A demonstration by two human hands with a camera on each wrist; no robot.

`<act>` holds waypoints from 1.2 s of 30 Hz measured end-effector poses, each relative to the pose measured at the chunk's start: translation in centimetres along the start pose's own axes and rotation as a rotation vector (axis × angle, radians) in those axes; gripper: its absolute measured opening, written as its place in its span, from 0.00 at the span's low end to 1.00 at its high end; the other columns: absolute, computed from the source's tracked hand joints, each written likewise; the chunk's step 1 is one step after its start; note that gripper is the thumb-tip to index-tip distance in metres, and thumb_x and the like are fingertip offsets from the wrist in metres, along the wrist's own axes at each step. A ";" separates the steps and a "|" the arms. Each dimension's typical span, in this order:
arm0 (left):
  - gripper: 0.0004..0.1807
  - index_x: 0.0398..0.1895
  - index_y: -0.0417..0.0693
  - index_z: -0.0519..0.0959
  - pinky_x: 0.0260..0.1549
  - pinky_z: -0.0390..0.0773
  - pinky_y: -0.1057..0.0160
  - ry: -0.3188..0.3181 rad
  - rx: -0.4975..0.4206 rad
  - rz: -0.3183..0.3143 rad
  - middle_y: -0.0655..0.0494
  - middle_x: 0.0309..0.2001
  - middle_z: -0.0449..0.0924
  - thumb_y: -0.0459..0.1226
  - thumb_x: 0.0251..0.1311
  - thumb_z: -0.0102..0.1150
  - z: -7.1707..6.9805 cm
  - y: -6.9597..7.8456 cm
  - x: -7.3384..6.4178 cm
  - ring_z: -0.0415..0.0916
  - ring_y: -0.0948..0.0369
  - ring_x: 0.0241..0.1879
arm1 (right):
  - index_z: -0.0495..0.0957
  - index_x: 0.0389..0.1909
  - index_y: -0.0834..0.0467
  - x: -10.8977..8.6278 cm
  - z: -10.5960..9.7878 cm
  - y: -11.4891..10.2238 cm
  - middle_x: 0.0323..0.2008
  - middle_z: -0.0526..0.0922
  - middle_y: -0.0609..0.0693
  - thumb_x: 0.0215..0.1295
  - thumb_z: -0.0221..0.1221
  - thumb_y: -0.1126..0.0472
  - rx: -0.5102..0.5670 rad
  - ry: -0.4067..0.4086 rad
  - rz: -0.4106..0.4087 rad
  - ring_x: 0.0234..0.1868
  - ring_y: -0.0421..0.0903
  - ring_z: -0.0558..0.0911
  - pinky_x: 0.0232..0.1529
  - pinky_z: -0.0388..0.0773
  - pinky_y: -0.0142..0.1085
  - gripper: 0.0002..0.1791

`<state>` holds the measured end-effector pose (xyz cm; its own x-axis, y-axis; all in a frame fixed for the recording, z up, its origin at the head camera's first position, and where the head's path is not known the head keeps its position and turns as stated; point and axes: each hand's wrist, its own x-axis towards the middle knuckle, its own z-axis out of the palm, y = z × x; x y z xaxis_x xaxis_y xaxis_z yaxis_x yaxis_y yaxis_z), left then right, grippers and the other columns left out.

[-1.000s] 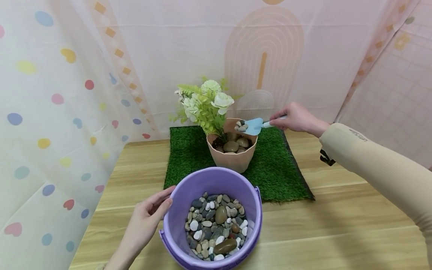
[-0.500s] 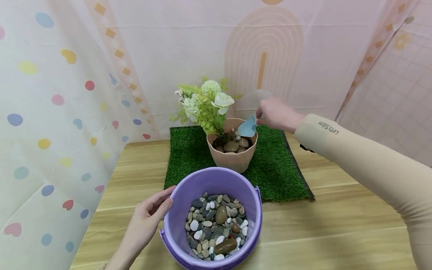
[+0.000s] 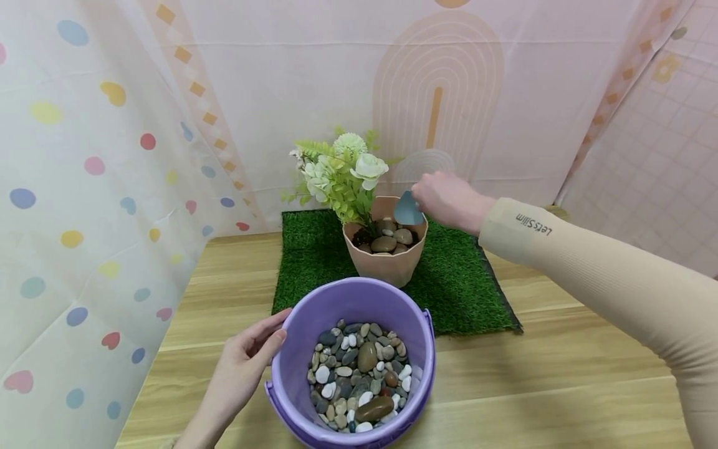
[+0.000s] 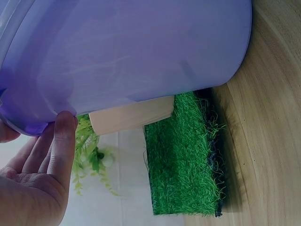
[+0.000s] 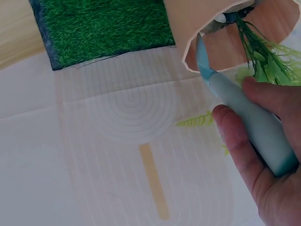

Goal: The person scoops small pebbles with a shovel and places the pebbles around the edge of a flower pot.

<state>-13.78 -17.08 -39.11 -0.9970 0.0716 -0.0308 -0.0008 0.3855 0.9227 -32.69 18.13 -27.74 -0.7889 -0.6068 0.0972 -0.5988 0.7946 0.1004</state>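
My right hand (image 3: 449, 196) grips the pale handle of a small light-blue trowel (image 3: 408, 209), seen up close in the right wrist view, where the handle (image 5: 251, 115) lies between thumb and fingers. The trowel's blade is tilted down over the right rim of a peach flowerpot (image 3: 387, 268). Brown stones (image 3: 384, 244) and dark soil fill the pot, beside white flowers (image 3: 369, 169) with green leaves. With thumb and fingers my left hand (image 3: 244, 362) holds the left rim of a purple bucket (image 3: 350, 288). Grey, white and brown pebbles (image 3: 350, 374) lie inside the bucket.
The flowerpot stands on a green artificial grass mat (image 3: 465, 299) laid on the wooden table (image 3: 538, 374). A patterned curtain (image 3: 280, 93) hangs close behind the pot and along the left side. The bucket stands just in front of the mat.
My right hand has moved left and turned over, tipping the trowel. The small pebbles on its blade have dropped into the flowerpot. My left hand and the bucket have stayed put.
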 end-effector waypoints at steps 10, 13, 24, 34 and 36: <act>0.23 0.72 0.39 0.75 0.45 0.89 0.72 0.008 0.012 0.011 0.36 0.65 0.82 0.38 0.79 0.55 0.0 0.1 0.0 0.84 0.79 0.47 | 0.81 0.25 0.62 -1.6 0.1 0.5 0.30 0.89 0.57 0.70 0.60 0.69 0.071 0.054 0.026 0.29 0.53 0.83 0.37 0.87 0.50 0.12; 0.23 0.72 0.40 0.75 0.45 0.88 0.72 0.011 0.022 0.011 0.36 0.65 0.82 0.39 0.79 0.55 0.1 0.1 0.0 0.84 0.79 0.47 | 0.78 0.21 0.60 -2.4 0.1 0.7 0.24 0.84 0.54 0.72 0.59 0.69 0.093 0.077 0.019 0.25 0.49 0.76 0.33 0.82 0.47 0.15; 0.24 0.73 0.41 0.74 0.47 0.88 0.74 0.008 0.016 -0.007 0.38 0.67 0.80 0.39 0.79 0.55 0.1 0.0 0.0 0.83 0.80 0.49 | 0.87 0.36 0.59 -6.8 -0.9 0.5 0.26 0.85 0.52 0.73 0.63 0.63 0.169 0.171 0.024 0.25 0.46 0.77 0.30 0.77 0.42 0.07; 0.24 0.73 0.42 0.74 0.46 0.88 0.73 0.021 0.020 -0.016 0.39 0.68 0.80 0.40 0.80 0.54 0.1 -0.3 0.1 0.83 0.80 0.48 | 0.90 0.50 0.60 -11.9 -0.6 -0.1 0.35 0.92 0.52 0.72 0.65 0.62 0.295 0.294 0.083 0.24 0.39 0.79 0.26 0.74 0.33 0.11; 0.24 0.73 0.41 0.74 0.45 0.88 0.72 0.020 0.023 -0.012 0.38 0.68 0.79 0.40 0.80 0.54 0.1 -0.4 0.1 0.83 0.79 0.48 | 0.90 0.51 0.59 -12.9 -0.3 -0.2 0.38 0.93 0.53 0.71 0.66 0.62 0.313 0.322 0.101 0.27 0.41 0.82 0.28 0.77 0.34 0.11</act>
<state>-13.91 -17.10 -39.53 -0.9983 0.0483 -0.0338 -0.0112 0.4072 0.9133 -22.35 25.79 -28.69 -0.7918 -0.4625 0.3989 -0.5733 0.7880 -0.2244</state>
